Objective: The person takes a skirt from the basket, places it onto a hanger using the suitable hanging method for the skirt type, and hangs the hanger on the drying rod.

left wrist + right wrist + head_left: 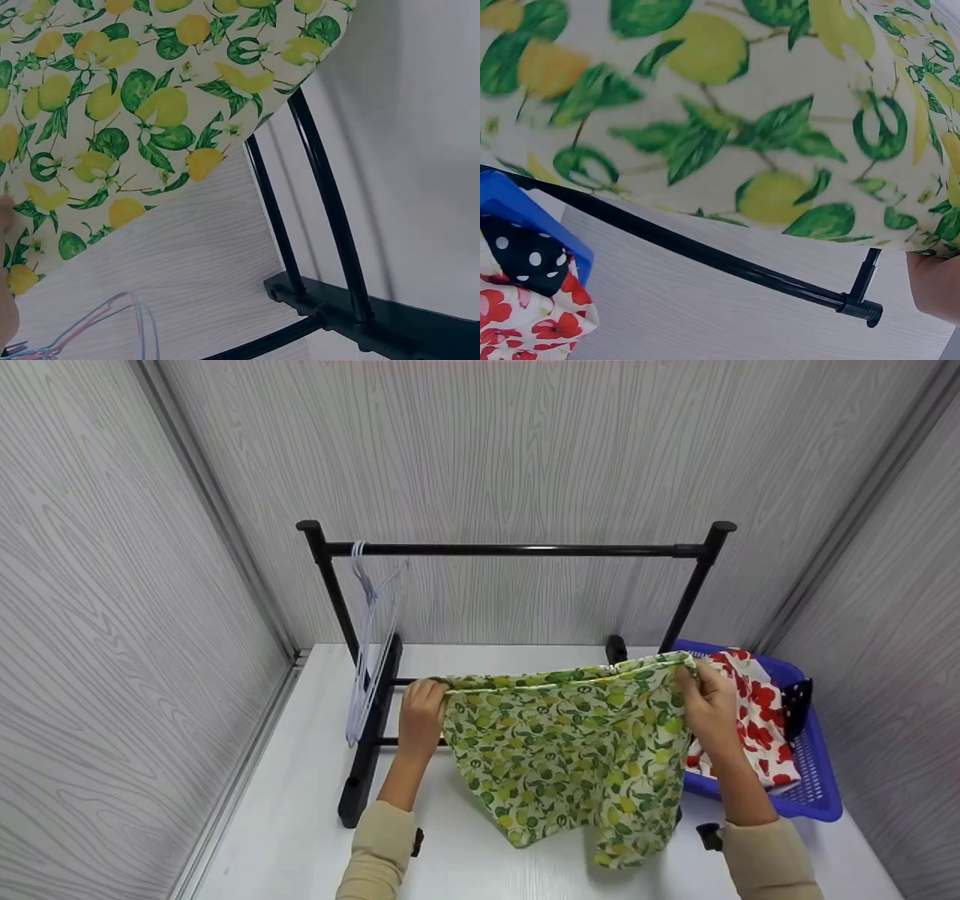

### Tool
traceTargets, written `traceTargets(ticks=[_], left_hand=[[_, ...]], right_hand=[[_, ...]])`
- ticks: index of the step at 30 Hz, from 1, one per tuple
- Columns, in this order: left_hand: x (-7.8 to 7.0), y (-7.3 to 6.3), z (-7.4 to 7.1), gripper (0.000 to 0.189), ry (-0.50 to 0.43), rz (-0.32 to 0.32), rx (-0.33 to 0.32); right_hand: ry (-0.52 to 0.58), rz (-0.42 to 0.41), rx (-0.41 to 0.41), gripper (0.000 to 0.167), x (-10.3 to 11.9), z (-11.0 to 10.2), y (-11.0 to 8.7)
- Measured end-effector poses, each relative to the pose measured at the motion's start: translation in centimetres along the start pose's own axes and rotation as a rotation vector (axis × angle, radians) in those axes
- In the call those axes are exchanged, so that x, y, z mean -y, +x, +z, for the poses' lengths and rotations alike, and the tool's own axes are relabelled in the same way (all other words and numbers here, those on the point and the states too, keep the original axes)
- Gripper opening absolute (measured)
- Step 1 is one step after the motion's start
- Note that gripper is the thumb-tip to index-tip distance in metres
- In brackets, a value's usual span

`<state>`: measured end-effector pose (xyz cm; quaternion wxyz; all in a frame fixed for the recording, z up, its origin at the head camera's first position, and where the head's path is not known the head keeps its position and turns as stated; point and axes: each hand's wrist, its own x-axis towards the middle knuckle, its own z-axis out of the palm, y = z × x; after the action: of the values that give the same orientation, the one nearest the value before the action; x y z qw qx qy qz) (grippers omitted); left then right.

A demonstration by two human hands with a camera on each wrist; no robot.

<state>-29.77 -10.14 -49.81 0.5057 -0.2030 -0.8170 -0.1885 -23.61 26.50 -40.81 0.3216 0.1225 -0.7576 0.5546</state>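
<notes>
A lemon-print garment (555, 750) in white, yellow and green hangs from both hands, its top edge stretched sideways. At the left end of that edge, my left hand (422, 718) grips the fabric with curled fingers. My right hand (709, 709) pinches the other end, slightly higher, thumb toward me. The lower part drapes in folds, with two hanging points above the white table (292, 817). In both wrist views the print fills the upper part, and only a bit of each hand shows at the border.
Behind the garment stands a black clothes rack (517, 550). Several thin pale hangers (371, 637) hang at its left end. To the right, a blue basket (821, 780) contains a red-and-white printed cloth (761, 712) and a black polka-dot cloth (796, 706). Pale wood-grain walls (525, 457) enclose the table.
</notes>
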Motion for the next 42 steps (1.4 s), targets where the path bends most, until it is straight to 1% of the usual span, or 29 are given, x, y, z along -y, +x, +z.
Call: traceTargets(ticks=[2, 4, 6, 7, 8, 9, 11, 13, 14, 16, 18, 20, 23, 24, 27, 29, 30, 31, 32, 33, 34, 35, 37, 38, 39, 40, 41, 42], left_hand=[[0.3, 0.4, -0.3, 0.014, 0.034, 0.006, -0.043], [0.5, 0.8, -0.7, 0.014, 0.056, -0.025, -0.054], [0.7, 1.1, -1.1, 0.014, 0.059, -0.086, -0.027], [0.7, 1.2, -1.4, 0.014, 0.032, -0.134, -0.004], [0.7, 1.3, -1.6, 0.015, -0.011, -0.188, 0.031], [0.6, 1.3, -1.8, 0.014, -0.073, -0.248, 0.072], [0.5, 1.4, -2.0, 0.013, -0.242, -0.388, 0.146], [0.3, 1.4, -2.0, 0.013, -0.410, -0.528, 0.183], [0.2, 1.4, -2.0, 0.014, -0.480, -0.584, 0.197], [-0.1, 1.4, -1.8, 0.015, -0.572, -0.661, 0.217], [-0.4, 1.4, -1.6, 0.017, -0.619, -0.698, 0.240], [-0.8, 1.4, -1.6, 0.022, -0.651, -0.717, 0.269], [-1.3, 1.6, -1.4, 0.026, -0.671, -0.721, 0.300], [-1.5, 1.6, -1.3, 0.025, -0.669, -0.716, 0.305], [-2.2, 1.9, -1.1, 0.019, -0.669, -0.697, 0.316], [-2.9, 2.0, -0.9, 0.016, -0.690, -0.681, 0.323], [-3.4, 2.1, -0.9, 0.016, -0.704, -0.667, 0.330], [-3.9, 2.2, -0.8, 0.016, -0.718, -0.650, 0.339], [-4.4, 2.3, -0.7, 0.016, -0.731, -0.633, 0.349], [-5.0, 2.4, -0.5, 0.015, -0.740, -0.610, 0.362], [-5.6, 2.6, -0.4, 0.015, -0.749, -0.589, 0.377], [-6.2, 2.7, -0.2, 0.015, -0.751, -0.562, 0.391], [-7.5, 2.8, 0.2, 0.015, -0.744, -0.512, 0.418], [-8.2, 2.9, 0.3, 0.016, -0.740, -0.496, 0.433], [-8.8, 2.9, 0.4, 0.016, -0.737, -0.484, 0.446], [-9.4, 3.0, 0.5, 0.017, -0.734, -0.477, 0.458], [-9.9, 2.9, 0.6, 0.018, -0.731, -0.469, 0.468], [-10.4, 2.9, 0.7, 0.018, -0.731, -0.471, 0.478]], right_hand=[[0.014, 0.035, -0.002, 0.015, -0.7, -0.2, -0.1], [0.061, 0.080, -0.003, 0.017, -1.3, -0.3, -0.2], [0.105, 0.137, 0.000, 0.020, -1.8, -0.6, -0.3], [0.124, 0.164, 0.000, 0.021, -2.0, -0.7, -0.4], [0.145, 0.190, 0.001, 0.022, -2.2, -0.8, -0.5], [0.157, 0.211, 0.007, 0.022, -2.5, -1.0, -0.6], [0.164, 0.258, 0.018, 0.021, -2.8, -1.3, -1.0], [0.162, 0.300, 0.021, 0.021, -3.3, -1.5, -1.3], [0.155, 0.322, 0.019, 0.020, -3.7, -1.6, -1.5], [0.113, 0.360, 0.005, 0.022, -4.4, -1.8, -1.8], [0.070, 0.399, -0.016, 0.029, -5.2, -1.9, -2.0], [0.024, 0.429, -0.044, 0.032, -6.0, -1.9, -2.3], [-0.047, 0.457, -0.094, 0.032, -7.0, -1.7, -2.5], [-0.090, 0.453, -0.107, 0.030, -7.4, -1.6, -2.7], [-0.276, 0.420, -0.165, 0.025, -7.8, -0.9, -3.1], [-0.398, 0.344, -0.223, 0.025, -7.8, 0.0, -3.5], [-0.435, 0.293, -0.248, 0.027, -7.7, 0.7, -3.6], [-0.456, 0.225, -0.271, 0.029, -7.4, 1.5, -3.8], [-0.456, 0.140, -0.272, 0.032, -7.1, 2.4, -3.9], [-0.444, 0.051, -0.246, 0.035, -6.7, 3.4, -4.1], [-0.442, -0.037, -0.193, 0.036, -6.2, 4.5, -4.3], [-0.428, -0.108, -0.113, 0.038, -5.7, 5.5, -4.4], [-0.395, -0.222, 0.094, 0.042, -4.4, 7.6, -4.9], [-0.377, -0.237, 0.198, 0.044, -3.9, 8.6, -5.1], [-0.356, -0.229, 0.287, 0.045, -3.4, 9.5, -5.3], [-0.350, -0.213, 0.356, 0.045, -2.9, 10.3, -5.5], [-0.340, -0.183, 0.404, 0.043, -2.6, 11.0, -5.7], [-0.326, -0.148, 0.432, 0.040, -2.4, 11.5, -5.8]])
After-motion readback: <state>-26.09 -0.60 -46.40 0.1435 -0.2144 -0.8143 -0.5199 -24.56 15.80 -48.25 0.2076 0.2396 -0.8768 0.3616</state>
